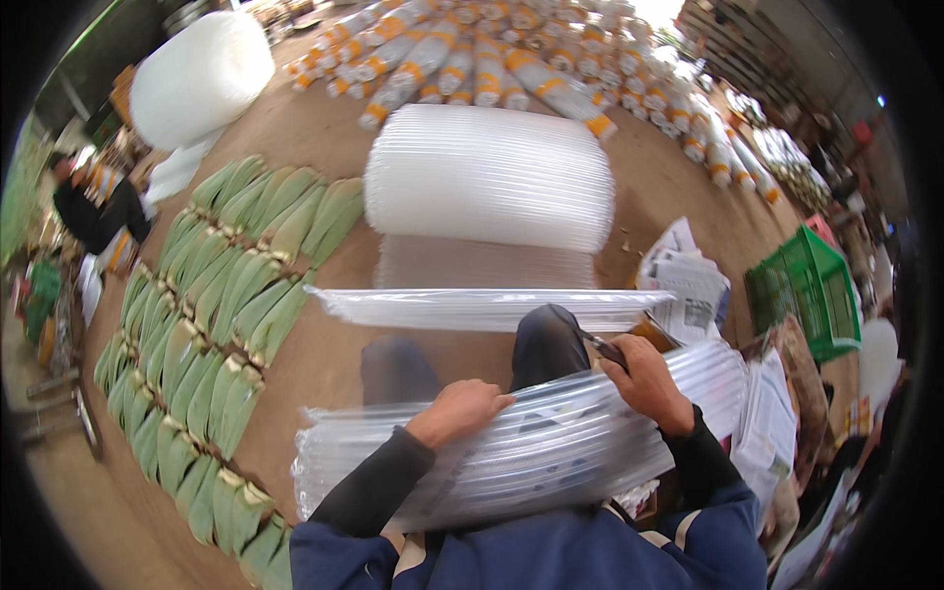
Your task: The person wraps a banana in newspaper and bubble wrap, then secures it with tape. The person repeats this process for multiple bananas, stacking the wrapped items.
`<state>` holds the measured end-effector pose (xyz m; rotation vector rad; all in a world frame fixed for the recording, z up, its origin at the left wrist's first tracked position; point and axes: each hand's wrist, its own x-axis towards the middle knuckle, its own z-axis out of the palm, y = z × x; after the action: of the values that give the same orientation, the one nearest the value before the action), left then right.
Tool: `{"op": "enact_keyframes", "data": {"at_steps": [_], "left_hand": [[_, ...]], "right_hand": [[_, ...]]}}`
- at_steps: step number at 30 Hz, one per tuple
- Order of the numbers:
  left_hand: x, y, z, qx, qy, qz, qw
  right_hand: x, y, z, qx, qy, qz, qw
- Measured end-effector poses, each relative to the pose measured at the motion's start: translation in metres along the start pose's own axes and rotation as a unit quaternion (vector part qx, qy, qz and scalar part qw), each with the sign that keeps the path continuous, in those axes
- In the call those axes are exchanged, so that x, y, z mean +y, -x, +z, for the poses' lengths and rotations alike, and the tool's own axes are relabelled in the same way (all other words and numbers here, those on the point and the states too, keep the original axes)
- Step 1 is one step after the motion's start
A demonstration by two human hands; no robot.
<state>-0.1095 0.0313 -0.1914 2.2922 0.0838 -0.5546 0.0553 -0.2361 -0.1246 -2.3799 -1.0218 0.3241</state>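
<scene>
A sheet of clear ribbed plastic air-cushion film lies across my lap. My left hand grips its upper edge near the middle. My right hand holds a small dark-handled tool, perhaps a knife, above the film's right part. Beyond my knees a narrow folded strip of the film lies crosswise. Behind it stands a large roll of the same film, its loose end hanging towards me.
Rows of cut green leaf bundles lie at the left. Newspapers and a green plastic crate are at the right. Wrapped bundles with orange tape are piled behind. Another roll and a person are at the upper left.
</scene>
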Motion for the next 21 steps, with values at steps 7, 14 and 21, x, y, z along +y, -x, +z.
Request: {"op": "enact_keyframes", "data": {"at_steps": [7, 14, 21], "left_hand": [[0.005, 0.02, 0.001, 0.079, 0.001, 0.019, 0.997], [-0.022, 0.035, -0.006, 0.051, -0.018, -0.026, 0.998], [0.019, -0.034, 0.023, 0.053, -0.033, 0.061, 0.996]], "right_hand": [[0.004, -0.021, -0.01, -0.206, 0.023, 0.089, 0.974], [-0.009, -0.028, 0.022, -0.201, 0.024, 0.066, 0.977], [-0.002, -0.028, 0.071, -0.079, 0.028, -0.025, 0.996]]}}
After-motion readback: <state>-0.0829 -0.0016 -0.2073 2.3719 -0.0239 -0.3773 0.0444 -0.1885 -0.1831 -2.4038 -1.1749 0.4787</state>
